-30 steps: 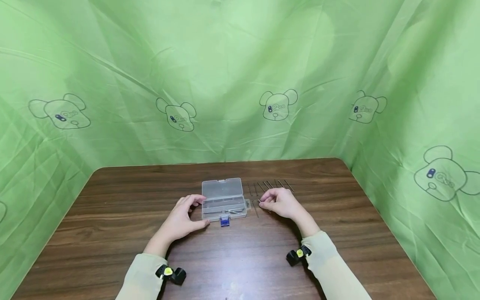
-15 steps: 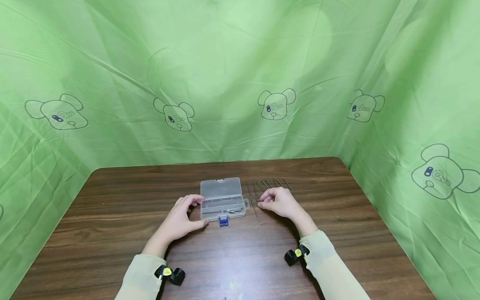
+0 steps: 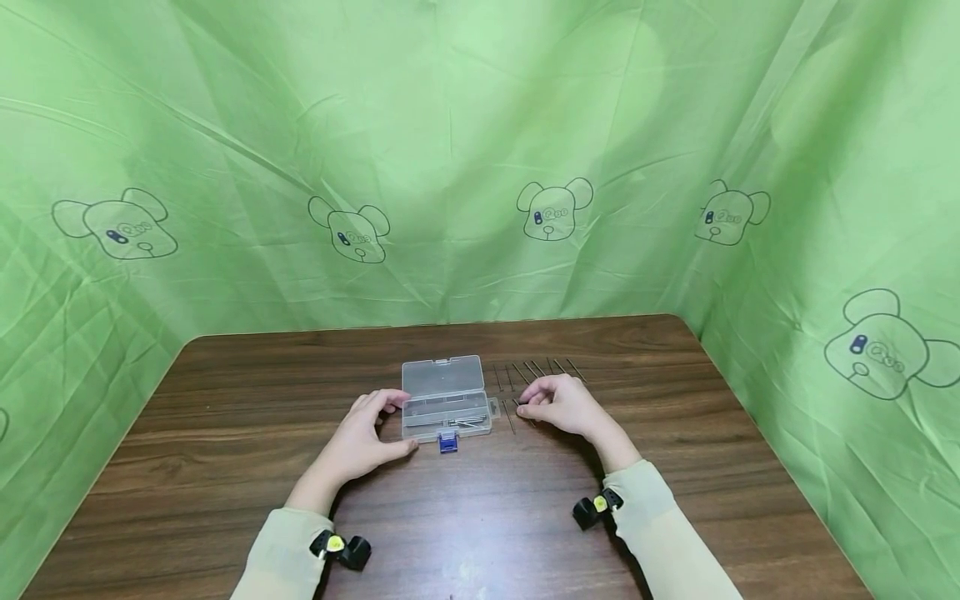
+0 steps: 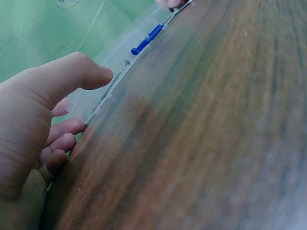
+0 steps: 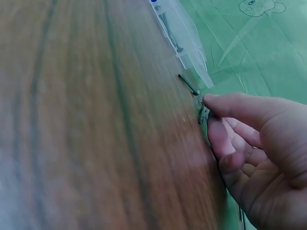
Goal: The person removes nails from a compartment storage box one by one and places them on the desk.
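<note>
An unlatched clear plastic box (image 3: 446,408) lies with its lid (image 3: 444,377) folded back and a blue latch (image 3: 448,442) at its front. Several thin metal nails (image 3: 469,422) are inside its front compartment. My left hand (image 3: 365,437) holds the box's left end, the thumb at its front corner and the curled fingers along the side. To the right of the box, my right hand (image 3: 564,406) pinches a nail (image 5: 201,101) between thumb and forefinger, low over the table; the fingers hide most of it. Another loose nail (image 3: 509,417) lies between that hand and the box.
Beyond the right hand, several more nails (image 3: 534,369) lie in a row on the brown wooden table (image 3: 480,517). A green printed curtain (image 3: 450,275) encloses the table's back and sides. A hanging tab (image 3: 494,408) sticks out from the box's right end.
The whole view shifts slightly. Both hands stay in nearly the same place, the left at the box and the right at the nail, with no clear movement of either object.
</note>
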Action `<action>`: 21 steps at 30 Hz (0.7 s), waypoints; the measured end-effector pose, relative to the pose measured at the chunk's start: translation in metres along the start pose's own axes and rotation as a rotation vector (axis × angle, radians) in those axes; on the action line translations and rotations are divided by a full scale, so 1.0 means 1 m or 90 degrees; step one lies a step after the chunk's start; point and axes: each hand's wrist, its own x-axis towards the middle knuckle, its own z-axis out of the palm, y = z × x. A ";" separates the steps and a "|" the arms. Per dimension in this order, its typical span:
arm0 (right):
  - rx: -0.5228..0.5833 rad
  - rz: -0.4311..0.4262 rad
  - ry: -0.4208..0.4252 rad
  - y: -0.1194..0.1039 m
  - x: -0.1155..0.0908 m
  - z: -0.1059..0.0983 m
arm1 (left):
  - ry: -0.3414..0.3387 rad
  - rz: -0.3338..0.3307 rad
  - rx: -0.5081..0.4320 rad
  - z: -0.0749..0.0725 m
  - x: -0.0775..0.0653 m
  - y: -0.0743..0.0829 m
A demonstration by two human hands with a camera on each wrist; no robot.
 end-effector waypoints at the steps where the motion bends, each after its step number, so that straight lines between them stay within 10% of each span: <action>1: 0.006 0.000 -0.003 0.000 0.000 -0.001 | 0.001 0.001 0.000 0.000 0.000 0.000; 21: 0.094 -0.073 -0.016 -0.029 -0.001 -0.008 | 0.004 -0.004 0.000 0.000 0.000 0.001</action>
